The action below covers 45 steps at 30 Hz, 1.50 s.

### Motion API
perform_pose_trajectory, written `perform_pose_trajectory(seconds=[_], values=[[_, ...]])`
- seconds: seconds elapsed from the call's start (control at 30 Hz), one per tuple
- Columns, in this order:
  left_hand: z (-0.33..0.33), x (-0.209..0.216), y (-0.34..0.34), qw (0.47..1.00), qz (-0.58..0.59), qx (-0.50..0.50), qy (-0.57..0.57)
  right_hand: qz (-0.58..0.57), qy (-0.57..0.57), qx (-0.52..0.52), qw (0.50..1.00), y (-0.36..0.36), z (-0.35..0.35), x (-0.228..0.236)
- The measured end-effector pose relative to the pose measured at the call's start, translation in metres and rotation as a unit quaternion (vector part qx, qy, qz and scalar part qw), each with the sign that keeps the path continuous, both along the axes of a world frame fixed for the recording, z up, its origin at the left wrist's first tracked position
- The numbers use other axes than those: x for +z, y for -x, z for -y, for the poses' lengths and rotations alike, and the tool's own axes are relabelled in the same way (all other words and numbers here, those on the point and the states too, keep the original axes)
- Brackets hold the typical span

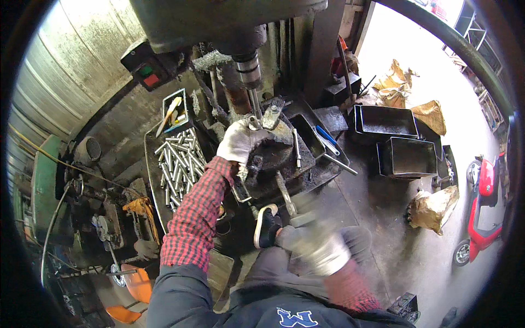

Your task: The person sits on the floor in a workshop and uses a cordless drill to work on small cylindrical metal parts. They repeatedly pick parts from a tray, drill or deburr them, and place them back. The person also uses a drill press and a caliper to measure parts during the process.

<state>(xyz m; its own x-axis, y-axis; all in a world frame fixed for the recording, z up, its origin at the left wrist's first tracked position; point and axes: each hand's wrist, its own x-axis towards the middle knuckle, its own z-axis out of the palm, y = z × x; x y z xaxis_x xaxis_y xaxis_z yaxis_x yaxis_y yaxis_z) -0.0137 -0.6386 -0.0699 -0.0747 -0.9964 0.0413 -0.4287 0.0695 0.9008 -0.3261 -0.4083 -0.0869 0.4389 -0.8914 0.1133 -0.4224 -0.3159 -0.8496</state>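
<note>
At the far left, a green panel (49, 186) stands in front of the corrugated wall, with an orange cloth (141, 210) draped to its right and an orange seat-like piece (138, 281) lower down. Further right, a switch box (149, 74) with one green and one red button sits above a long tray (148, 164) heaped with shiny metal rods (183, 164). At the tray's far end, a small open box (186, 106) holds a pale-handled brush (168, 117).

Just right of the rods, the left hand (240, 143), in a whitish work glove under a red checked sleeve, reaches to a short round metal piece (254, 123). That piece sits at the fixture on the machine table, directly below the drill bit (254, 101) and its chuck (249, 70). The fingertips are at the piece, but I cannot tell whether they grip it.

Below the table, a dark shoe (266, 227) with a pale sole shows beside a metal bar (286, 194) that slants down toward the person. Near the bar's lower end is the gloved right hand (322, 252), well apart from the left; it is blurred, so I cannot tell whether its fingers are closed or holding anything. A loose rod (297, 147) and a blue-handled tool (326, 134) lie on the table's right part. Beyond are two black bins (407, 158), a crumpled brown sack (435, 209) and a red scooter (485, 177).
</note>
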Motion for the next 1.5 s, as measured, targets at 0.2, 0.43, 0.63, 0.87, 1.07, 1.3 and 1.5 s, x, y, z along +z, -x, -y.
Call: perform_pose_trajectory(seconds=[0.2, 0.43, 0.63, 0.87, 1.07, 1.3, 1.5], values=[[-0.006, 0.013, -0.004, 0.985, -0.162, 0.034, -0.054, 0.043, -0.177, -0.072, 0.981, -0.058, 0.019, -0.075], [-0.005, 0.013, -0.010, 0.973, -0.214, 0.082, -0.030, -0.011, -0.118, -0.171, 0.978, 0.093, 0.051, -0.011], [-0.081, 0.050, -0.032, 0.937, -0.255, 0.220, 0.092, 0.234, -0.077, -0.044, 0.968, 0.006, 0.020, 0.076], [-0.288, 0.069, -0.036, 0.904, -0.293, 0.283, 0.128, 0.221, -0.124, -0.115, 0.961, -0.046, 0.012, 0.070], [-0.424, 0.065, -0.036, 0.943, -0.093, 0.318, 0.041, 0.204, -0.159, -0.063, 0.964, -0.054, 0.020, 0.050], [-0.477, 0.042, -0.041, 0.943, 0.016, 0.325, 0.075, 0.189, -0.106, -0.102, 0.971, -0.064, 0.009, 0.047], [-0.474, -0.008, -0.069, 0.894, -0.227, 0.385, 0.020, 0.035, 0.169, -0.236, 0.956, -0.054, -0.052, 0.062]])
